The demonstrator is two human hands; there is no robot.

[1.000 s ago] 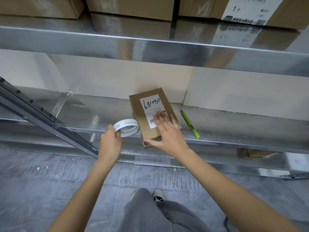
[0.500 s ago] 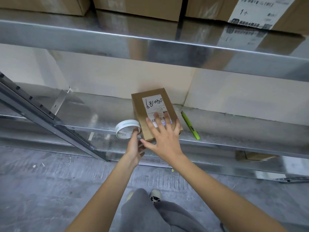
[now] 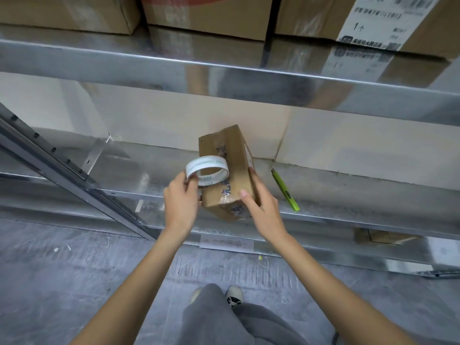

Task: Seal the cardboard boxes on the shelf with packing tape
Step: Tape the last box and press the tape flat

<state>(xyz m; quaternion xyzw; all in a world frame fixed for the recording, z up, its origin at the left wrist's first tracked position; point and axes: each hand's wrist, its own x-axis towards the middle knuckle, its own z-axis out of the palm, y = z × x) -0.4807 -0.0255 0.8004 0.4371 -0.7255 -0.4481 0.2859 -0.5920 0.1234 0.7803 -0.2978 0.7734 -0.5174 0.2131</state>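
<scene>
**Box tipped on the shelf edge, tape roll alongside**

We see the small cardboard box (image 3: 227,170) tilted up at the front edge of the metal shelf (image 3: 348,195), its taped seam facing us. The right hand (image 3: 261,207) grips the box's right side, thumb on the near face. The left hand (image 3: 180,202) pinches the tape roll (image 3: 207,170), which lies against the box's left side. 1 green marker (image 3: 285,191) lies just right of the box.
</scene>
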